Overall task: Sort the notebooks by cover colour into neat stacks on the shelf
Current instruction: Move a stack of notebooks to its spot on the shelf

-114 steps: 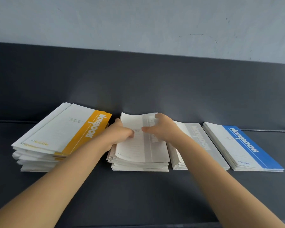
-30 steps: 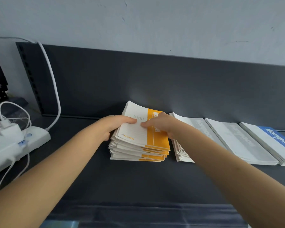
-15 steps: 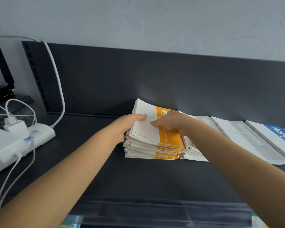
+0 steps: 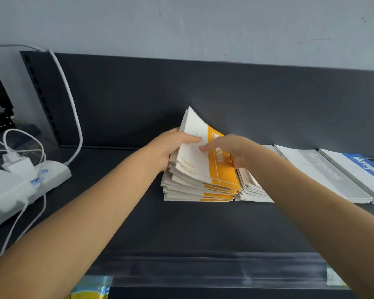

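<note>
Head view: the top orange notebooks [image 4: 203, 169] are gripped at both edges by the left hand [image 4: 171, 145] and right hand [image 4: 231, 149], over their ragged pile on the shelf [image 4: 181, 225]. Right of the hands, the grey stacks [image 4: 324, 171] and blue stack [image 4: 367, 169] look sorted; squaring seems left.

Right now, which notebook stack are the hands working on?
The orange-banded stack, leftmost: left hand and right hand grip its raised top copies. The grey stack and blue stack lie flat.

White power strip [image 4: 56, 172] at left — cable [image 4: 72, 104] trailing upward.
</note>
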`<action>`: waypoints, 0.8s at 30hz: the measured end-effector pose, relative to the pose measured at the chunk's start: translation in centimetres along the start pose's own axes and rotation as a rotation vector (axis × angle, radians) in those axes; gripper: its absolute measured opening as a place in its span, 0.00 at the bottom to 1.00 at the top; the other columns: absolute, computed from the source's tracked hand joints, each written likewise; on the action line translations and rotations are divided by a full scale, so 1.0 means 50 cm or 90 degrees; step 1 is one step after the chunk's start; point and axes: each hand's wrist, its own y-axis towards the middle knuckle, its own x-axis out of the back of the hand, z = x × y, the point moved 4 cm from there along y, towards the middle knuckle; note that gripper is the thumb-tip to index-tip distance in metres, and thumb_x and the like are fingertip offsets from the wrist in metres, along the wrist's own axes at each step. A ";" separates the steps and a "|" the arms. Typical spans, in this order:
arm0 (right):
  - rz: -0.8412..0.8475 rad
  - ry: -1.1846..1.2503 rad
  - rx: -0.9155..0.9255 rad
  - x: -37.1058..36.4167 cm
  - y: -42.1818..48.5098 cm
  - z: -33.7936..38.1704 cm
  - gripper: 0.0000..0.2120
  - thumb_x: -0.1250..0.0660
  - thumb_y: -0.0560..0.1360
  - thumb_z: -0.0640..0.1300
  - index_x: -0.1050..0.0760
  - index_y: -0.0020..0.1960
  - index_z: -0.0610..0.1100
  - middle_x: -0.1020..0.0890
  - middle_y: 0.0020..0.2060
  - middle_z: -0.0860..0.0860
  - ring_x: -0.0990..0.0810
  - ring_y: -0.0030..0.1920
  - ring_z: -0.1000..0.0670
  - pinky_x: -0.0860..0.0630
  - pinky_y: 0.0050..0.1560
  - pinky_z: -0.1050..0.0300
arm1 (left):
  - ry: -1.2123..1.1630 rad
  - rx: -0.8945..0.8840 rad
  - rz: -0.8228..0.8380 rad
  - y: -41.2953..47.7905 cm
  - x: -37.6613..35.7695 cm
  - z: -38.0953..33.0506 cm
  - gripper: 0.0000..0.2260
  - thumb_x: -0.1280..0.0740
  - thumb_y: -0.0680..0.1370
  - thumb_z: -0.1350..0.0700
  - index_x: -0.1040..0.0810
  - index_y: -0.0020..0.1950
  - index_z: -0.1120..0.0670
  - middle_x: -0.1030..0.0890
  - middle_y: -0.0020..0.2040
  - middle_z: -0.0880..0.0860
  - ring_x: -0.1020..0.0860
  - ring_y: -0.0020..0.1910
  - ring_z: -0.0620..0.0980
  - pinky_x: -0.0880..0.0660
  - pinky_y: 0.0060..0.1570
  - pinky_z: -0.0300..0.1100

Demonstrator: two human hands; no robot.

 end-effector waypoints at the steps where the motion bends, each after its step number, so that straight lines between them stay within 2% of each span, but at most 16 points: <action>1: 0.004 0.016 -0.009 0.001 -0.002 0.000 0.41 0.21 0.65 0.45 0.38 0.72 0.46 0.31 0.69 0.45 0.31 0.67 0.39 0.32 0.67 0.40 | 0.012 -0.001 0.004 0.001 -0.003 -0.009 0.18 0.27 0.74 0.59 0.24 0.62 0.52 0.16 0.51 0.57 0.16 0.46 0.56 0.19 0.39 0.47; 3: 0.004 0.034 -0.020 0.004 -0.006 0.000 0.43 0.22 0.65 0.45 0.41 0.73 0.47 0.34 0.70 0.45 0.33 0.69 0.39 0.33 0.67 0.39 | 0.054 0.017 0.020 0.001 -0.011 -0.019 0.21 0.26 0.73 0.56 0.25 0.65 0.53 0.16 0.52 0.58 0.15 0.46 0.56 0.18 0.38 0.47; 5: -0.008 0.042 -0.018 0.008 -0.008 0.000 0.43 0.22 0.66 0.44 0.42 0.74 0.47 0.36 0.71 0.45 0.35 0.70 0.39 0.34 0.68 0.39 | 0.100 0.043 0.026 0.004 -0.018 -0.019 0.24 0.25 0.72 0.54 0.26 0.66 0.54 0.16 0.52 0.59 0.15 0.48 0.58 0.18 0.45 0.50; 10: -0.018 0.035 -0.010 0.007 -0.012 0.005 0.40 0.24 0.68 0.44 0.42 0.74 0.47 0.37 0.72 0.45 0.36 0.71 0.39 0.35 0.68 0.41 | 0.106 0.073 0.012 -0.001 -0.016 -0.020 0.19 0.26 0.73 0.52 0.23 0.62 0.57 0.15 0.50 0.60 0.16 0.48 0.58 0.19 0.48 0.50; 15: -0.020 0.026 0.005 0.009 -0.016 0.016 0.39 0.25 0.69 0.43 0.41 0.74 0.47 0.38 0.73 0.45 0.38 0.72 0.40 0.36 0.69 0.43 | 0.068 0.082 0.018 -0.006 -0.009 -0.025 0.17 0.27 0.75 0.54 0.22 0.61 0.59 0.16 0.52 0.61 0.16 0.50 0.59 0.20 0.52 0.53; 17: -0.021 0.025 0.005 0.011 -0.018 0.017 0.39 0.25 0.70 0.43 0.41 0.74 0.46 0.38 0.73 0.44 0.39 0.72 0.40 0.36 0.69 0.43 | 0.056 0.091 0.020 -0.009 -0.010 -0.025 0.17 0.27 0.75 0.55 0.22 0.62 0.59 0.16 0.52 0.61 0.16 0.49 0.59 0.19 0.48 0.52; 21: -0.039 0.007 0.022 0.019 -0.023 0.021 0.38 0.25 0.69 0.42 0.40 0.74 0.45 0.37 0.73 0.44 0.39 0.72 0.40 0.37 0.69 0.43 | 0.015 0.093 -0.008 -0.014 -0.002 -0.031 0.15 0.27 0.74 0.58 0.22 0.60 0.58 0.16 0.49 0.59 0.16 0.42 0.58 0.20 0.30 0.48; 24: -0.066 -0.021 0.041 0.028 -0.021 0.027 0.38 0.23 0.67 0.41 0.37 0.72 0.44 0.33 0.70 0.44 0.35 0.70 0.39 0.34 0.67 0.42 | -0.038 0.090 -0.030 -0.021 0.006 -0.026 0.08 0.28 0.74 0.63 0.23 0.51 0.59 0.19 0.47 0.59 0.18 0.42 0.57 0.21 0.31 0.52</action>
